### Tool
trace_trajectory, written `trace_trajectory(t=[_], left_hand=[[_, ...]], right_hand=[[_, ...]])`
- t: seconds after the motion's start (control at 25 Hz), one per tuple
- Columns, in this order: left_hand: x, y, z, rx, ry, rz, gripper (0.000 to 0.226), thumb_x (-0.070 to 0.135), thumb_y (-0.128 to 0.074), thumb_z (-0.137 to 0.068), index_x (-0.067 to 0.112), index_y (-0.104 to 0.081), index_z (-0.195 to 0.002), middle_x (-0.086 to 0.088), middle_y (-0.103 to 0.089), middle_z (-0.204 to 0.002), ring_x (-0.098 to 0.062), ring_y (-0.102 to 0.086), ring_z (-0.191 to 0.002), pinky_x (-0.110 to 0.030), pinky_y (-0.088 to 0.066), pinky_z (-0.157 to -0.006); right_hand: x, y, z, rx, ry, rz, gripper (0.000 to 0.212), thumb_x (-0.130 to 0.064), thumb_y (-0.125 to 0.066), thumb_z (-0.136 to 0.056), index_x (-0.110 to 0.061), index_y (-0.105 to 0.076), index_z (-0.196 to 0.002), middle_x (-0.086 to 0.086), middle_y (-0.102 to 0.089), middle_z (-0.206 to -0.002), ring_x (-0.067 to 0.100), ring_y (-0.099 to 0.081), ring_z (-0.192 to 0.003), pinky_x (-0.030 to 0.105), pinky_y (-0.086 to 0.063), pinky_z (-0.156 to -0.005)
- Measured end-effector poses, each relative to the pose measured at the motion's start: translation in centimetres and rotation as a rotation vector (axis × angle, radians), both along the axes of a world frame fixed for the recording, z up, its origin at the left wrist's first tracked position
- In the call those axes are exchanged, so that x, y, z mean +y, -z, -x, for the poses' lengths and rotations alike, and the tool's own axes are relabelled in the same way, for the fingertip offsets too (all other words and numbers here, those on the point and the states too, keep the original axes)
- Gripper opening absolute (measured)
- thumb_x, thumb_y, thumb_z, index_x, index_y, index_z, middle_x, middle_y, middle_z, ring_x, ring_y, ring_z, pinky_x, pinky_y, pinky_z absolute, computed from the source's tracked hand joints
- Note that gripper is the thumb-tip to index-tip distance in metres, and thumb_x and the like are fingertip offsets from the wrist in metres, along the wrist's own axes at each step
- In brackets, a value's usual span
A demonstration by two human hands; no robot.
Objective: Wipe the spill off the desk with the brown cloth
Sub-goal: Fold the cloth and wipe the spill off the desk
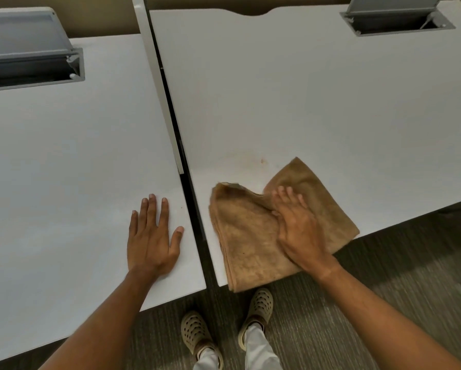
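White desk (304, 102) bears folded, rumpled brown cloth (245, 236).

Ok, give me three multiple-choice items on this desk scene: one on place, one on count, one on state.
1. Where does the cloth lie?
A. on the right desk's near corner, overhanging the edge
B. on the left desk
C. on the floor

2. How many open cable hatches show?
A. none
B. two
C. four

3. How is the right hand placed?
A. lifted clear of the desk
B. curled into a fist
C. pressing flat on the cloth

Answers:
1. A, the cloth sits on the right desk and hangs past its front edge.
2. B, one hatch is on the left desk, another hatch on the right.
3. C, its fingers lie spread on the cloth, near the faint stain; the left hand rests flat on the left desk.
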State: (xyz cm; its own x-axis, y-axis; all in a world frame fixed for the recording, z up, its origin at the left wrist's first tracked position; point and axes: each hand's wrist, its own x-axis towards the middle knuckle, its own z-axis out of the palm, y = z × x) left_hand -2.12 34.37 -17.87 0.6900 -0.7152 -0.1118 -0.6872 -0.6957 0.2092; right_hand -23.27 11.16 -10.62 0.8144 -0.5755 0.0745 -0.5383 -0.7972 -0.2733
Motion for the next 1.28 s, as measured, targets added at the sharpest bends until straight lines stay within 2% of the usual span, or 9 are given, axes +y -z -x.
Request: trace_trajectory(t=[0.16, 0.24, 0.52, 0.8, 0.92, 1.04, 1.12, 1.2, 1.28], left_hand=[[-0.2, -0.1, -0.1, 0.001, -0.005, -0.007, 0.077, 0.058, -0.014, -0.093, 0.015, 0.000, -0.155, -0.013, 0.004, -0.164, -0.025, 0.007, -0.151, -0.047, -0.005, -0.122], [-0.2, -0.1, -0.1, 0.001, -0.009, -0.004, 0.077, 0.058, -0.015, -0.093, 0.016, -0.001, -0.155, -0.013, 0.003, -0.164, -0.026, 0.006, -0.151, -0.047, -0.006, -0.122], [-0.3, 0.1, -0.2, 0.000, -0.012, 0.011, 0.078, 0.058, -0.018, -0.093, 0.015, -0.003, -0.156, -0.012, 0.002, -0.164, -0.026, 0.005, -0.151, -0.047, -0.006, -0.122], [-0.2, 0.0, -0.2, -0.001, -0.015, -0.011, 0.077, 0.058, -0.019, -0.093, 0.016, -0.002, -0.156, -0.012, 0.002, -0.164, -0.025, 0.006, -0.151, -0.047, -0.007, -0.122], [-0.2, -0.1, -0.1, 0.005, -0.011, -0.011, 0.077, 0.058, -0.018, -0.093, 0.016, -0.002, -0.156, -0.011, 0.003, -0.164, -0.024, 0.006, -0.151, -0.047, -0.007, -0.122], [-0.2, -0.2, -0.1, 0.012, -0.018, 0.001, 0.077, 0.057, -0.018, -0.093, 0.016, -0.002, -0.156, -0.011, 0.003, -0.164, -0.024, 0.006, -0.151, -0.047, -0.008, -0.122], [-0.2, -0.2, -0.1, 0.015, -0.019, -0.003, 0.077, 0.057, -0.019, -0.093, 0.016, -0.001, -0.155, -0.012, 0.004, -0.164, -0.025, 0.006, -0.151, -0.047, -0.007, -0.122], [-0.2, 0.0, -0.1, 0.016, -0.019, -0.002, 0.078, 0.057, -0.019, -0.093, 0.015, -0.001, -0.155, -0.012, 0.004, -0.164, -0.025, 0.006, -0.151, -0.048, -0.007, -0.122], [-0.3, 0.1, -0.1, 0.016, -0.021, 0.014, 0.077, 0.058, -0.020, -0.093, 0.015, -0.003, -0.156, -0.012, 0.002, -0.164, -0.025, 0.005, -0.151, -0.048, -0.007, -0.122]], right_hand=[[-4.6, 0.1, -0.2, 0.044, 0.430, 0.026, 0.042, -0.016, -0.038, -0.098, -0.012, -0.053, -0.137, 0.022, -0.043, -0.148, 0.040, -0.033, -0.141, 0.059, -0.018, -0.116], [-6.4, 0.1, -2.8, 0.023, 0.477, -0.024, 0.039, -0.018, -0.038, -0.101, -0.013, -0.053, -0.136, 0.025, -0.041, -0.148, 0.041, -0.030, -0.142, 0.059, -0.016, -0.117], [-6.2, 0.7, -10.6, -0.078, 0.057, -0.054, 0.045, -0.007, -0.043, -0.093, -0.014, -0.055, -0.136, 0.022, -0.045, -0.146, 0.034, -0.037, -0.141, 0.051, -0.017, -0.120], [-2.6, -0.1, -6.7, -0.153, -0.248, -0.219, 0.040, -0.013, -0.045, -0.091, -0.004, -0.061, -0.127, 0.014, -0.059, -0.135, 0.022, -0.052, -0.130, 0.037, -0.032, -0.116], [-2.7, 0.3, -3.0, -0.163, -0.175, -0.160, 0.042, 0.000, -0.056, -0.087, -0.004, -0.059, -0.129, 0.012, -0.060, -0.134, 0.021, -0.052, -0.130, 0.042, -0.033, -0.116], [-3.8, 0.7, -3.2, -0.148, 0.125, -0.061, 0.043, -0.001, -0.043, -0.088, -0.003, -0.058, -0.129, 0.020, -0.054, -0.139, 0.032, -0.045, -0.135, 0.049, -0.023, -0.118], [-4.9, 0.6, -6.1, -0.133, 0.267, -0.101, 0.036, -0.001, -0.044, -0.093, -0.003, -0.061, -0.125, 0.024, -0.048, -0.143, 0.036, -0.037, -0.140, 0.049, -0.015, -0.120], [-5.7, 0.6, -9.9, -0.146, 0.231, -0.166, 0.034, -0.003, -0.047, -0.094, -0.003, -0.061, -0.124, 0.025, -0.046, -0.144, 0.036, -0.036, -0.141, 0.045, -0.011, -0.121], [-4.8, 0.9, -13.4, -0.141, 0.050, -0.191, 0.041, -0.007, -0.046, -0.090, -0.002, -0.058, -0.129, 0.023, -0.048, -0.144, 0.035, -0.040, -0.139, 0.044, -0.014, -0.121]])
